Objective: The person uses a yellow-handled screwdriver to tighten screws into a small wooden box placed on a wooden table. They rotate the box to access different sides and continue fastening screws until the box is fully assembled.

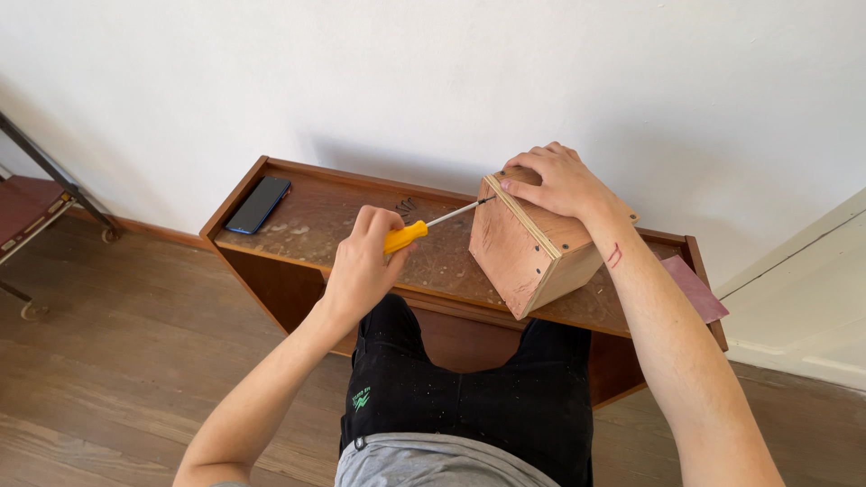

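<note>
My left hand (361,261) grips a yellow-handled screwdriver (406,236). Its metal shaft points right, with the tip at the upper left edge of a small plywood box (519,257). The box stands tilted on a low wooden shelf unit (307,216), with several dark screw heads along its edges. My right hand (555,180) lies flat over the top of the box and presses it down, thumb along the near top edge.
A dark smartphone (259,204) lies at the shelf unit's left end. A reddish sheet (695,287) sticks out at its right end. White wall behind, wooden floor below, part of a metal-framed stand (36,203) at far left.
</note>
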